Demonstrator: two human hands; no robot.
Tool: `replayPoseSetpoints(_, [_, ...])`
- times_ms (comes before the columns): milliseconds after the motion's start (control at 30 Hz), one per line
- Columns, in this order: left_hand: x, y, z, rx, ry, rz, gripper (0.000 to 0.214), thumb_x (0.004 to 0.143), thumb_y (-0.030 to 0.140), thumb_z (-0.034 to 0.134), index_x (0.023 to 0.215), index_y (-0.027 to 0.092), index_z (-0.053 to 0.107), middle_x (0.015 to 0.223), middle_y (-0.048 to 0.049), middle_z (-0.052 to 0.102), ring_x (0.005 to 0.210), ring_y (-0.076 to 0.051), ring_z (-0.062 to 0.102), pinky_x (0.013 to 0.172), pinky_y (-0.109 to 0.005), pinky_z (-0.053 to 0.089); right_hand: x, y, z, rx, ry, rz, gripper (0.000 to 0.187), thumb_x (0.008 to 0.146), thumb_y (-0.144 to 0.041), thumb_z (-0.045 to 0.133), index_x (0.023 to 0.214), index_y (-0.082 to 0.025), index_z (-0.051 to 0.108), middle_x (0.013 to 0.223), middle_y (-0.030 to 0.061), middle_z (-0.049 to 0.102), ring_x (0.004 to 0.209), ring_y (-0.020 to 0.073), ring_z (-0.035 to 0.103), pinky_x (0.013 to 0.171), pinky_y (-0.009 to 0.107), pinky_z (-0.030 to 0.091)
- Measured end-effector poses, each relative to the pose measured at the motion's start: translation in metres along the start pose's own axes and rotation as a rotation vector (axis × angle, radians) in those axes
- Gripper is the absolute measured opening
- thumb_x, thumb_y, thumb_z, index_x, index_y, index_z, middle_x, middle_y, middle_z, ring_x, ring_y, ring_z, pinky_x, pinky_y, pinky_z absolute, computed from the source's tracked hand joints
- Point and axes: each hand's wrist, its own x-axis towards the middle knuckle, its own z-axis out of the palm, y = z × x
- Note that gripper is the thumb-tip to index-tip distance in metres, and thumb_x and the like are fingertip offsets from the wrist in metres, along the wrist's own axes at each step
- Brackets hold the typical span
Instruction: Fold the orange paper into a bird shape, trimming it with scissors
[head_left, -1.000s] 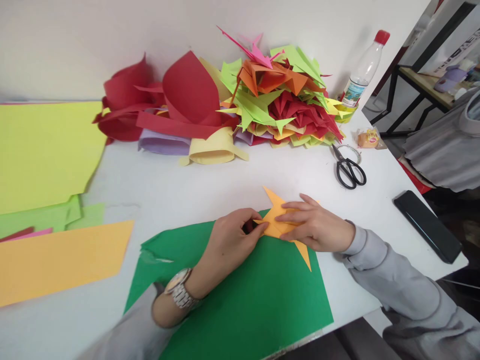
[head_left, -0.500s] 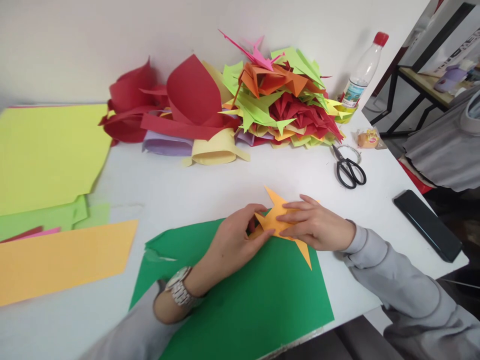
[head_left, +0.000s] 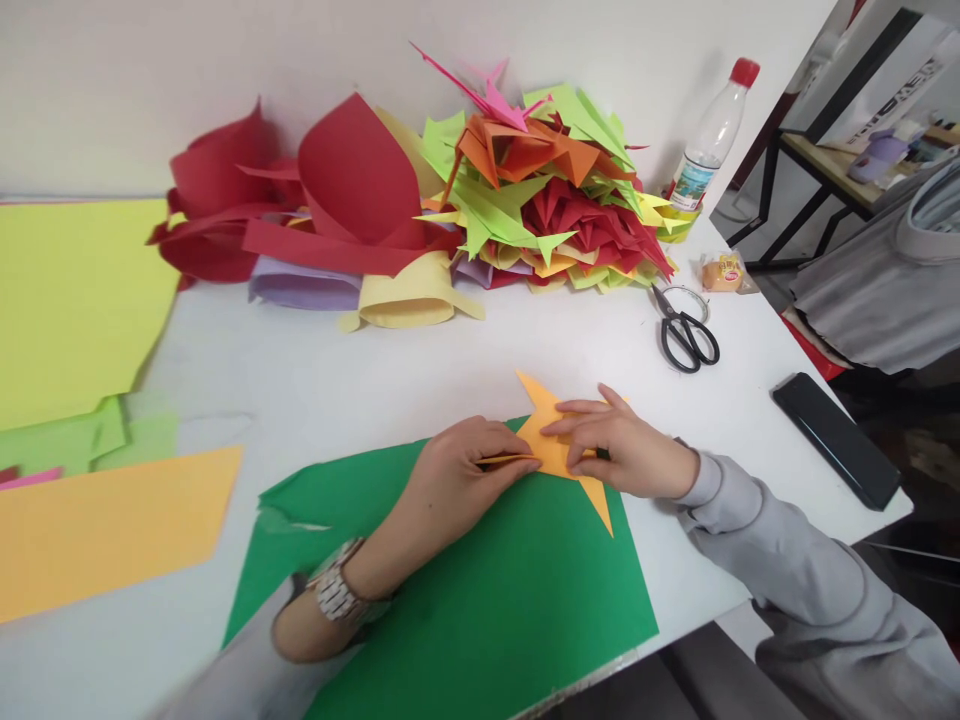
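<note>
Nearest me, a metal watch [head_left: 336,590] circles my left wrist, just beyond a grey sleeve. Under that forearm lies a large green sheet [head_left: 465,590], torn near its far left corner and reaching to the counter's [head_left: 375,370] near edge. My left hand [head_left: 457,470] has its thumb and fingers pinched shut on a narrow, layered point of the folded orange paper [head_left: 555,460]. That paper sits over the far right corner of the green sheet, partly beyond it. My right hand [head_left: 634,450] isn't gripping; its fingers are spread and slightly bent, resting on top of the paper.

As for progress, I'd judge the folding well along: sharp points stick out towards the far and near sides. The point in my left hand looks unfinished, its layers standing a little apart. My hands cover too much for me to tell how many folds are left.

Off left lies a flat orange sheet [head_left: 112,540]; off right, a black phone [head_left: 836,440]. Farther out, scissors [head_left: 679,320] rest against a roll of tape [head_left: 694,290]. Beyond them, a heap of folded paper shapes [head_left: 555,200] leans near the wall, beside a red-capped bottle [head_left: 705,150].
</note>
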Motion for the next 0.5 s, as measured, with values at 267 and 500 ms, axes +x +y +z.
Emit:
replayPoseSetpoints(267, [-0.0009, 0.0031, 0.0011, 0.039, 0.034, -0.073, 0.015, 0.073, 0.036, 0.062, 0.070, 0.025, 0.073, 0.075, -0.0005, 0.073, 0.072, -0.019, 0.065, 0.069, -0.031, 0.050, -0.0032, -0.0073, 0.0017, 0.042, 0.028, 0.106, 0.018, 0.079, -0.005, 0.061, 0.080, -0.024, 0.063, 0.133, 0.0004, 0.061, 0.143, 0.0249, 0.031, 0.111, 0.071, 0.000])
replayPoseSetpoints(500, [0.0000, 0.0039, 0.0054, 0.017, 0.095, -0.170, 0.014, 0.071, 0.035, 0.064, 0.071, 0.025, 0.074, 0.075, -0.0003, 0.074, 0.069, -0.019, 0.066, 0.066, -0.031, 0.050, -0.0028, -0.0090, 0.0020, 0.074, 0.032, 0.138, 0.023, 0.077, -0.002, 0.061, 0.083, -0.025, 0.063, 0.133, -0.0008, 0.062, 0.143, 0.0242, 0.030, 0.111, 0.070, -0.002])
